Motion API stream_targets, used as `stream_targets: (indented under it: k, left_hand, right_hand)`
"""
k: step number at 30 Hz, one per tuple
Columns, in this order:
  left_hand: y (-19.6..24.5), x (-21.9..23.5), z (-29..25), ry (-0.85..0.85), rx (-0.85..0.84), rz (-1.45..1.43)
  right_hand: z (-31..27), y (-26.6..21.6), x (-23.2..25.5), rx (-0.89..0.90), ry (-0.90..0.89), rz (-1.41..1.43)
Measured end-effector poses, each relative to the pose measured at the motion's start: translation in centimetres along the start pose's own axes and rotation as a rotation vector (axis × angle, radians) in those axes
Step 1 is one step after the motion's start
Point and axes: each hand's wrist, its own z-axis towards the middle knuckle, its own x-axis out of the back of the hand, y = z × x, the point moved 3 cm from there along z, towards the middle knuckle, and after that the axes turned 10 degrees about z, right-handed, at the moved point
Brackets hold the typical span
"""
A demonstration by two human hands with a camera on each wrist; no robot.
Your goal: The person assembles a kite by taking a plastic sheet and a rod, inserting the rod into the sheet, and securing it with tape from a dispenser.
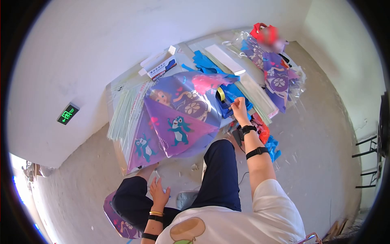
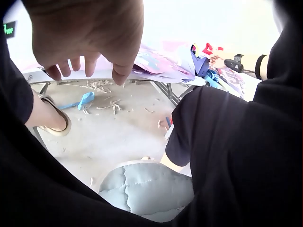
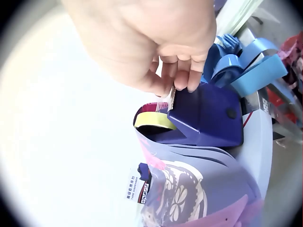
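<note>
My right hand (image 1: 240,110) (image 3: 156,42) is at the cutting edge of a dark blue tape dispenser (image 3: 213,116), thumb and fingers pinching the end of clear tape (image 3: 163,104). A yellow ring (image 3: 154,120) shows inside the dispenser. Beside it lie purple printed sheets (image 1: 191,101) with pink parts and cartoon figures, spread over the table. My left hand (image 1: 159,194) (image 2: 90,33) hangs over my lap with loosely bent fingers, and nothing shows in it.
Thin pale sticks (image 1: 126,110) lie at the table's left, an open dispenser box (image 1: 162,68) behind the sheets. Blue strips (image 3: 260,59), long clear packs (image 1: 258,95) and more printed pieces (image 1: 277,81) are at the right. Scraps (image 2: 113,106) and a grey padded item (image 2: 147,189) are below.
</note>
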Motion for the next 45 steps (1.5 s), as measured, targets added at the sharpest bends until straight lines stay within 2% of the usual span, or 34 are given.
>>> stream_targets:
  k: [4,6,9,12,15,21,25,27,28,30,36,39,40,41,42,44,45]
  left_hand:
    - [-0.2,-0.2,-0.3,-0.038,0.017,-0.002]
    - [-0.1,-0.4,-0.1,-0.041,0.011,-0.002]
    - [0.0,-0.6,0.1,-0.046,0.014,-0.016]
    - [0.1,-1.1,0.4,-0.034,-0.003,-0.026]
    - [0.5,-1.2,0.5,-0.041,0.003,-0.024]
    - [0.3,-1.3,0.4,-0.056,0.001,-0.026]
    - [0.3,-1.6,0.4,-0.064,0.004,-0.02]
    - [0.3,-1.6,0.4,-0.06,0.01,-0.024]
    - [0.4,-1.6,0.4,-0.062,0.01,-0.03]
    - [0.6,-1.8,0.5,-0.065,0.006,-0.041]
    - [0.8,-2.4,0.9,-0.092,-0.016,-0.07]
    - [0.5,-3.1,1.5,-0.002,-0.102,-0.087]
    - [0.3,-3.0,1.6,0.045,-0.118,-0.068]
    - [-0.1,-3.1,1.6,0.04,-0.108,-0.076]
    - [0.1,-2.5,1.9,0.037,-0.093,-0.084]
    - [-0.8,-2.8,2.4,0.047,-0.031,-0.078]
    - [-1.2,-2.1,3.1,0.069,0.013,-0.072]
  right_hand:
    - [-1.2,0.0,0.8,-0.053,0.034,0.12]
    - [-1.5,0.1,1.2,-0.199,0.028,0.346]
    - [-1.6,-0.1,1.5,-0.287,0.028,0.44]
    - [-1.6,-0.5,1.5,-0.35,0.014,0.366]
    - [-1.9,-1.0,1.4,-0.377,0.064,0.379]
    - [-2.2,-0.8,2.0,-0.375,0.027,0.47]
    - [-3.5,-1.7,2.6,-0.422,0.015,0.416]
    - [-5.0,-2.3,3.5,-0.557,0.126,0.659]
    - [-5.5,-1.2,4.1,-0.554,0.125,0.656]
    - [-6.6,1.6,4.9,-0.635,0.259,0.688]
    - [-6.9,1.1,2.9,-0.577,0.21,0.722]
    - [-5.5,0.0,1.7,-0.595,0.242,0.362]
    - [-5.6,-0.5,1.3,-0.446,0.31,0.257]
    - [-5.8,-1.3,1.2,-0.295,0.279,0.044]
    - [-5.7,-2.2,1.1,-0.249,0.251,-0.183]
    - [-6.0,7.0,4.1,-0.088,0.37,-0.272]
    - [-6.3,9.9,5.8,-0.057,0.352,-0.246]
